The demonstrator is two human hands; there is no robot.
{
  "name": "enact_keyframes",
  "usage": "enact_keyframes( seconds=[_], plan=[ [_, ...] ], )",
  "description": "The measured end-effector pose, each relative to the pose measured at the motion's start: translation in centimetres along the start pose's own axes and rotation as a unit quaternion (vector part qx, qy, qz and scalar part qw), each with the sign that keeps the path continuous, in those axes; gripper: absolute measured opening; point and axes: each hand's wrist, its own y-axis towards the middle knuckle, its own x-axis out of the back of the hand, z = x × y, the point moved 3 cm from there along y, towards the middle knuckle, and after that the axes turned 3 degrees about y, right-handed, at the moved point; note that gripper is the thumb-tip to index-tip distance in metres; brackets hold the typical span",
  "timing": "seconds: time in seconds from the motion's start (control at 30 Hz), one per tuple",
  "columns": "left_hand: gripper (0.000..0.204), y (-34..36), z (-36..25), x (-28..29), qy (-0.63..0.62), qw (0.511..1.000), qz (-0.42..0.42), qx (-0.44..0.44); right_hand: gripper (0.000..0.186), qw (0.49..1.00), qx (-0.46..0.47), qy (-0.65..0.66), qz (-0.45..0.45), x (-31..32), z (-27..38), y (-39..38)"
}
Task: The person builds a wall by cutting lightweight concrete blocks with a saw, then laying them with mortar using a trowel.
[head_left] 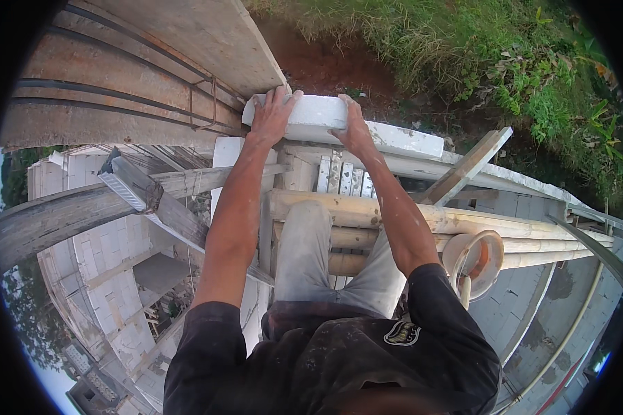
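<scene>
A white lightweight building block (317, 112) lies at the left end of a row of white blocks (408, 140), on top of the wall in front of me. My left hand (273, 116) grips its left end, fingers reaching over the top toward the far edge. At the block's right end, my right hand (355, 128) holds on with the fingers bent over the far corner and the thumb on the near side. Both arms stretch forward. The undersides of the fingers and the block's far face are hidden.
Wooden formwork boards (145, 41) with steel rebar (118, 90) rise at the left. Bamboo poles (422, 216) run across in front of my legs, with a mortar-stained bucket (495, 256) at the right. A slanted plank (467, 166) leans by the wall; grass (422, 41) lies below beyond it.
</scene>
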Motion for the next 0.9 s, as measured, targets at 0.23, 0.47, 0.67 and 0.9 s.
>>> enact_keyframes(
  seconds=[0.23, 0.47, 0.67, 0.9],
  plan=[
    [0.078, -2.9, 0.4, 1.0, 0.005, 0.987, -0.106, 0.122, 0.088, 1.0, 0.015, -0.003, -0.005, 0.1, -0.4, 0.2],
    [0.047, -2.9, 0.9, 1.4, 0.115, 0.976, -0.069, 0.174, 0.085, 0.999, 0.028, 0.005, -0.02, -0.2, -0.8, 0.0],
    [0.035, -2.0, 1.6, 1.7, 0.196, 0.964, 0.015, 0.18, 0.084, 1.0, 0.027, 0.004, -0.013, 0.1, -0.5, 0.1],
    [0.047, -4.4, 1.9, -1.4, 0.196, 0.965, -0.06, 0.163, 0.085, 0.999, 0.044, 0.012, -0.01, -0.6, 0.0, 0.3]
  ],
)
